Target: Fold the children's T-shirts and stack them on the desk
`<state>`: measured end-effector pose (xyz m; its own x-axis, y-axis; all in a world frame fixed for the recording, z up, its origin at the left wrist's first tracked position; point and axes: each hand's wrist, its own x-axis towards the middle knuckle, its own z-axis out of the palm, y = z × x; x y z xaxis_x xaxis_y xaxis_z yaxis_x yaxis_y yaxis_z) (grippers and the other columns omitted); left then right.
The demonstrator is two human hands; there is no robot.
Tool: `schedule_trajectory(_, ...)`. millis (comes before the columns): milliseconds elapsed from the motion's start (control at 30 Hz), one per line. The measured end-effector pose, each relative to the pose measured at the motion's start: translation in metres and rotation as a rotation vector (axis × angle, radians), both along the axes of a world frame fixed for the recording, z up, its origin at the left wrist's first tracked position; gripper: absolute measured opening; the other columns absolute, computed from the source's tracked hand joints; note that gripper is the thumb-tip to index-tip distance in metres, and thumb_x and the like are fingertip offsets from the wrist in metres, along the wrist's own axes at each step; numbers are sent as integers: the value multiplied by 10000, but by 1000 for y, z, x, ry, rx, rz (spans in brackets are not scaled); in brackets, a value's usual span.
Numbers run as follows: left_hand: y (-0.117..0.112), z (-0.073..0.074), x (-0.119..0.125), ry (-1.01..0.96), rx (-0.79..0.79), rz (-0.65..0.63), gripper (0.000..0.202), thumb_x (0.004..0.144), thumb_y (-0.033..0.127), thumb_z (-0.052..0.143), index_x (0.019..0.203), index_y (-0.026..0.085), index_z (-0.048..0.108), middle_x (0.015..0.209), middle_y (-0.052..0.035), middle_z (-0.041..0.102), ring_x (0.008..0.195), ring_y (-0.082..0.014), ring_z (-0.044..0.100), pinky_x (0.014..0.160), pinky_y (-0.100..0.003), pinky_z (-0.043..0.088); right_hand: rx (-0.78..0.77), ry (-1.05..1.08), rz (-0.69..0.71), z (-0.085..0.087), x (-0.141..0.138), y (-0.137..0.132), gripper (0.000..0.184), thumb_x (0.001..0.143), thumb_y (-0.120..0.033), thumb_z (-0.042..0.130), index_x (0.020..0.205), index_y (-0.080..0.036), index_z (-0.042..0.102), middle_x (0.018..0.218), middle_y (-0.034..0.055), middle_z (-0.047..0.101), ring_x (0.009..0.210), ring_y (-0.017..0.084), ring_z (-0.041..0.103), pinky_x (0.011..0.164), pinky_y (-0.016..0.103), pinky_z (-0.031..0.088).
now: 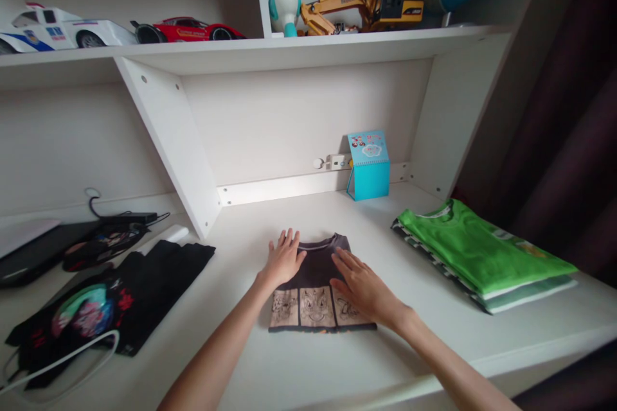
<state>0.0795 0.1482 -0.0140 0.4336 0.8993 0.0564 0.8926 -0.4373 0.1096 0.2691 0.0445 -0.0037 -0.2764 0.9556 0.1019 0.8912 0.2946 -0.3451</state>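
Observation:
A folded dark grey T-shirt (315, 273) with a row of cartoon panels lies flat on the white desk (250, 372), its collar pointing away from me. My left hand (284, 260) rests on the shirt's upper left edge, fingers stretched out. Across the right side lies my right hand (364, 286), flat with extended fingers, covering part of the right panel. To the right is a stack of folded shirts with a bright green T-shirt (486, 247) on top. A black T-shirt (159, 282) with a colourful print is spread at the left.
A white cable hanger (116, 340) overlaps the black shirt. Behind it lie a dark laptop (43, 247) and a power adapter (137, 218). A blue desk calendar (371, 176) stands at the back near a power strip (339, 162). Toys, including an excavator (357, 9), line the shelf (308, 45) above.

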Motion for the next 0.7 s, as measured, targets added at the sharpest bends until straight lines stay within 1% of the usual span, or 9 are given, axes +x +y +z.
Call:
schedule_trajectory(100, 7, -14, -12, -22, -71, 8, 628, 897, 490, 208, 1414, 134, 199, 1484, -132, 130, 1365, -272, 79, 1030, -561, 173, -118, -92, 9, -14, 15, 31, 747, 879, -578, 254, 1430, -85, 150, 1484, 139, 91, 1359, 292, 60, 1057, 519, 155)
schedule_trajectory(167, 12, -23, -13, -32, -63, 23, 649, 893, 519, 183, 1414, 133, 200, 1484, -129, 134, 1366, -261, 76, 1041, -552, 151, -171, -101, 50, -21, 23, 46, 765, 862, -628, 200, 1442, -148, 57, 1492, 99, 45, 1363, 266, 12, 1055, 546, 89)
schedule_trajectory(233, 17, -29, -10, -36, -26, 50, 654, 892, 526, 177, 1415, 135, 199, 1482, -131, 142, 1366, -258, 81, 1049, -546, 125, -208, -88, 83, -24, 30, 58, 774, 845, -659, 185, 1440, -198, 7, 1495, 69, 6, 1364, 252, -14, 1050, 556, 46)
schedule_trajectory(300, 21, -29, -6, -38, -10, 71, 649, 894, 518, 174, 1415, 132, 200, 1480, -136, 146, 1365, -255, 93, 1055, -534, 111, -239, -72, 103, -22, 37, 66, 791, 828, -683, 192, 1438, -221, -9, 1496, 54, -15, 1364, 247, -29, 1048, 556, 27)
schedule_trajectory(367, 21, -23, -2, -33, -41, 75, 648, 895, 512, 176, 1418, 129, 192, 1481, -143, 136, 1364, -255, 100, 1057, -528, 110, -274, -70, 103, -17, 40, 71, 803, 819, -693, 207, 1438, -227, -4, 1496, 52, -13, 1365, 247, -34, 1043, 563, 19)
schedule_trajectory(433, 16, -15, -1, -33, -84, 79, 669, 890, 529, 184, 1424, 126, 164, 1481, -157, 112, 1365, -267, 81, 1051, -534, 114, -284, -78, 65, -10, 39, 70, 827, 812, -699, 222, 1440, -208, 3, 1494, 67, -15, 1364, 254, -43, 1035, 579, 13)
schedule_trajectory(533, -2, -5, -3, -53, -85, 51, 711, 876, 574, 186, 1434, 141, 106, 1486, -158, 44, 1366, -276, 11, 1046, -539, 115, -219, -59, 62, -6, 28, 57, 836, 821, -687, 200, 1438, -167, -20, 1491, 76, -53, 1362, 246, -67, 1041, 569, 20)
schedule_trajectory(633, -26, -7, -9, -43, -75, -20, 730, 862, 599, 221, 1437, 164, 104, 1489, -142, 14, 1366, -274, -11, 1049, -532, 111, -187, -55, 179, -11, 13, 36, 825, 829, -675, 198, 1439, -163, -18, 1492, 74, -51, 1361, 248, -68, 1050, 553, 17)
schedule_trajectory(700, -39, -11, -14, -36, -92, -36, 725, 859, 596, 252, 1433, 170, 135, 1489, -146, 50, 1366, -279, 21, 1048, -523, 132, -184, -63, 223, -15, 6, 26, 834, 825, -676, 224, 1441, -156, 8, 1493, 87, -33, 1361, 259, -59, 1051, 550, 8)
